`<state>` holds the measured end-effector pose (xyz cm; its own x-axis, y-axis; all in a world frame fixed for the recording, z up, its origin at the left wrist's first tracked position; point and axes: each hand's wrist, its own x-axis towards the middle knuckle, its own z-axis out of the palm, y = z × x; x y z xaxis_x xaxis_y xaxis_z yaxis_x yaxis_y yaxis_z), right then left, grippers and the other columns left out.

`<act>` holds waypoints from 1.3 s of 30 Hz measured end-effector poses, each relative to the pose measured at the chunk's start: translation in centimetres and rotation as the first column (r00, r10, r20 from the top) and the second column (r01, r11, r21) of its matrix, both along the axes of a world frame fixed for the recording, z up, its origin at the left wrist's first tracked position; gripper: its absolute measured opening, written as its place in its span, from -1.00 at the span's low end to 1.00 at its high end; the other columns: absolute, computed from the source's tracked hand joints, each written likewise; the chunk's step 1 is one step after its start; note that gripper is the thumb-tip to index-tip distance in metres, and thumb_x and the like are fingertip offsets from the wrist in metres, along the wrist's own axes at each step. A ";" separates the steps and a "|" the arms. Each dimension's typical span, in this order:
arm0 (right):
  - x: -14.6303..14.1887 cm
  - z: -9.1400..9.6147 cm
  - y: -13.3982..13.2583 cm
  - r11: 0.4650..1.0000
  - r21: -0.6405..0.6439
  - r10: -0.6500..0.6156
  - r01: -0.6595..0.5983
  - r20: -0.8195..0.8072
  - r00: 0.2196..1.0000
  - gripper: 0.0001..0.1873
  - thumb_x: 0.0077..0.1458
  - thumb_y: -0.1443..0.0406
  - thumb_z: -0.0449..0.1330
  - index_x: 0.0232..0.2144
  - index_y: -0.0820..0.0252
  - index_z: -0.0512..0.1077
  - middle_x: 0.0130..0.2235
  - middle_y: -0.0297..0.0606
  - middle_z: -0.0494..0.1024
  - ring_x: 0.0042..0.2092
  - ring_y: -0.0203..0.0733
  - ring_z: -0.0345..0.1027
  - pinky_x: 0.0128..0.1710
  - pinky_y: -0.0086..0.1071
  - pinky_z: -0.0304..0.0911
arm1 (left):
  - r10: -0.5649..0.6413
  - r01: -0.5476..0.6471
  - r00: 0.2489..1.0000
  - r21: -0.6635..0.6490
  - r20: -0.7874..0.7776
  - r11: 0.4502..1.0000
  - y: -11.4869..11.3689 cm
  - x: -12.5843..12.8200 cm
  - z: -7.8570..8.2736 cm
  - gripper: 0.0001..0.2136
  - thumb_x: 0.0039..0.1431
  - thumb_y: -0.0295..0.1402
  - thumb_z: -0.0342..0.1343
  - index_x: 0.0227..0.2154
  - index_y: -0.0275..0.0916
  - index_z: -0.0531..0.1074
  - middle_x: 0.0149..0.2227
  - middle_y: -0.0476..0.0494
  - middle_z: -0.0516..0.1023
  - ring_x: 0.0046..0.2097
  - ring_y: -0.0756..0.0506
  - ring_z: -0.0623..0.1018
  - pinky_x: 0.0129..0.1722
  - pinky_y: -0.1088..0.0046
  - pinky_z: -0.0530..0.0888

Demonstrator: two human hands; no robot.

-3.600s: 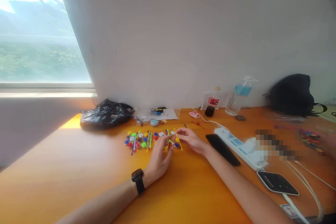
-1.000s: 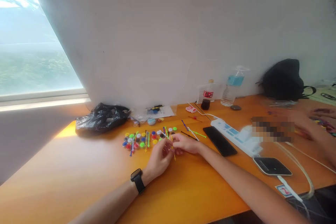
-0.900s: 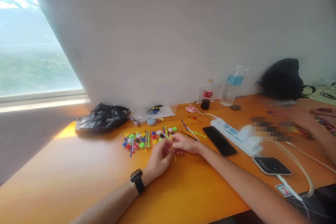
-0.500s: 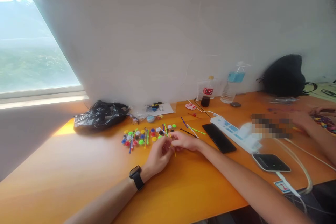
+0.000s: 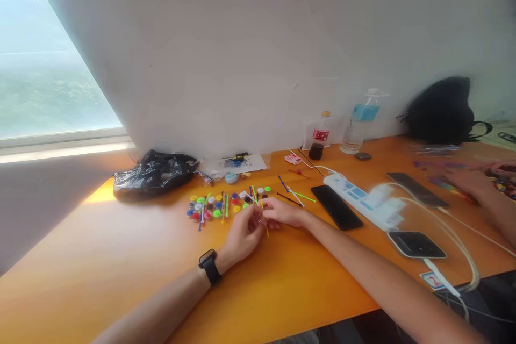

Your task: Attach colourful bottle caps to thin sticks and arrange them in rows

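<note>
My left hand [image 5: 244,232] and my right hand [image 5: 283,213] meet over the table, fingers bent and fingertips together. A thin yellow plastic stick [image 5: 267,232] with an arrow-like end pokes out below the fingers of my right hand, which is closed on it. The fingers of my left hand are pinched against the same spot; what they grip is hidden. Just beyond lie small round plastic pieces [image 5: 216,214] in several colours, grouped in rows, with thin sticks [image 5: 226,207] across them. More coloured sticks [image 5: 301,195] lie loose to the right of my hands.
A black phone [image 5: 337,207] and a white power strip [image 5: 358,201] lie to the right, with cables. Behind stand a cola bottle [image 5: 321,135] and a water bottle [image 5: 358,129]. A black plastic bag [image 5: 155,173] is at left. Another person's hand [image 5: 467,180] works at far right.
My hands stay together on the yellow stick, with only slight finger movement. The view has shifted a little. At far right the other person's hand has moved slightly.
</note>
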<state>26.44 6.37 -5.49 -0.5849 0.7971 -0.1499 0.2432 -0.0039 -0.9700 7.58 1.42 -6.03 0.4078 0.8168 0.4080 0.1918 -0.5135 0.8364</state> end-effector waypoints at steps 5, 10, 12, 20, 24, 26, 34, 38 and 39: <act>0.0 0.2 0.0 1.000 -0.005 0.021 -0.021 0.000 1.000 -0.89 0.01 0.35 0.13 -0.33 0.17 0.36 -0.53 -0.46 0.47 -0.59 -0.37 0.32 -0.60 -0.55 0.23 | 0.014 -0.013 1.000 0.020 -0.015 1.000 -0.1 0.0 0.4 -0.85 0.36 -0.26 0.12 -0.29 -0.23 0.44 -0.34 -0.10 0.56 -0.35 -0.05 0.48 -0.32 0.44 0.40; -0.1 0.0 0.0 0.999 0.016 0.041 -0.041 0.005 0.999 -0.91 0.05 0.35 0.11 -0.31 0.17 0.36 -0.52 -0.46 0.48 -0.61 -0.37 0.33 -0.62 -0.54 0.25 | 0.007 -0.007 1.000 -0.014 -0.001 1.000 -0.2 0.0 0.3 -0.86 0.34 -0.26 0.14 -0.29 -0.22 0.45 -0.36 -0.10 0.56 -0.37 -0.05 0.49 -0.33 0.45 0.43; -0.2 0.0 -0.1 0.999 0.022 0.049 -0.049 0.009 0.999 -0.93 0.07 0.35 0.11 -0.32 0.17 0.35 -0.53 -0.46 0.47 -0.62 -0.36 0.33 -0.63 -0.53 0.26 | 0.007 -0.007 1.000 -0.024 0.000 1.000 -0.2 0.0 0.4 -0.87 0.33 -0.27 0.15 -0.29 -0.22 0.46 -0.38 -0.10 0.56 -0.38 -0.05 0.49 -0.34 0.45 0.44; -0.8 -0.1 -0.1 0.998 0.045 0.044 -0.046 0.039 0.998 -0.94 0.20 0.31 0.10 -0.33 0.16 0.33 -0.57 -0.47 0.43 -0.63 -0.36 0.32 -0.65 -0.55 0.25 | -0.026 0.026 1.000 -0.043 0.000 0.999 -0.3 -0.3 0.7 -0.86 0.33 -0.27 0.14 -0.28 -0.22 0.47 -0.37 -0.13 0.58 -0.39 -0.06 0.50 -0.33 0.41 0.50; -1.2 0.1 0.0 0.996 0.070 0.060 -0.064 0.055 0.997 -0.95 0.19 0.38 0.07 -0.34 0.16 0.32 -0.59 -0.47 0.43 -0.62 -0.34 0.33 -0.65 -0.55 0.25 | -0.065 0.064 0.998 -0.063 -0.014 0.996 -0.3 -0.6 0.8 -0.82 0.38 -0.22 0.10 -0.26 -0.22 0.45 -0.31 -0.16 0.60 -0.34 -0.08 0.55 -0.28 0.39 0.52; -1.5 0.4 0.0 0.995 0.082 0.055 -0.062 0.079 0.995 -0.93 0.18 0.40 0.06 -0.34 0.17 0.30 -0.61 -0.48 0.42 -0.64 -0.34 0.31 -0.66 -0.55 0.25 | -0.090 0.088 0.996 -0.076 -0.020 0.993 -0.4 -0.7 1.2 -0.82 0.39 -0.21 0.08 -0.25 -0.21 0.43 -0.28 -0.16 0.61 -0.31 -0.09 0.57 -0.24 0.38 0.52; -2.7 1.5 -0.3 0.985 0.160 0.033 -0.058 0.154 0.988 -0.86 0.21 0.37 0.09 -0.42 0.17 0.26 -0.64 -0.51 0.35 -0.65 -0.34 0.29 -0.65 -0.53 0.24 | -0.068 0.060 0.994 -0.095 -0.086 0.994 -0.6 -1.8 1.9 -0.84 0.40 -0.22 0.08 -0.22 -0.20 0.40 -0.22 -0.14 0.62 -0.26 -0.09 0.59 -0.23 0.40 0.50; -2.4 1.5 -0.2 0.994 0.096 0.040 -0.048 0.085 0.996 -0.90 0.18 0.35 0.13 -0.40 0.19 0.30 -0.59 -0.48 0.41 -0.62 -0.37 0.32 -0.61 -0.56 0.25 | -0.058 0.047 0.992 -0.097 -0.114 0.994 -0.4 -2.1 1.4 -0.83 0.40 -0.20 0.09 -0.19 -0.20 0.41 -0.23 -0.13 0.61 -0.28 -0.08 0.56 -0.27 0.43 0.47; -2.1 1.5 -0.1 0.996 0.070 0.046 -0.051 0.058 0.997 -0.92 0.16 0.35 0.14 -0.40 0.20 0.31 -0.57 -0.46 0.44 -0.60 -0.38 0.34 -0.59 -0.57 0.27 | -0.052 0.042 0.992 -0.090 -0.116 0.995 -0.4 -2.1 1.3 -0.82 0.40 -0.19 0.09 -0.19 -0.20 0.41 -0.23 -0.13 0.61 -0.28 -0.07 0.56 -0.27 0.43 0.47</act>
<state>24.34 6.26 -4.02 -0.6154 0.7779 -0.1273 0.2959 0.0782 -0.9520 5.52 1.06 -4.70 0.4876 0.8261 0.2825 0.2692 -0.4500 0.8515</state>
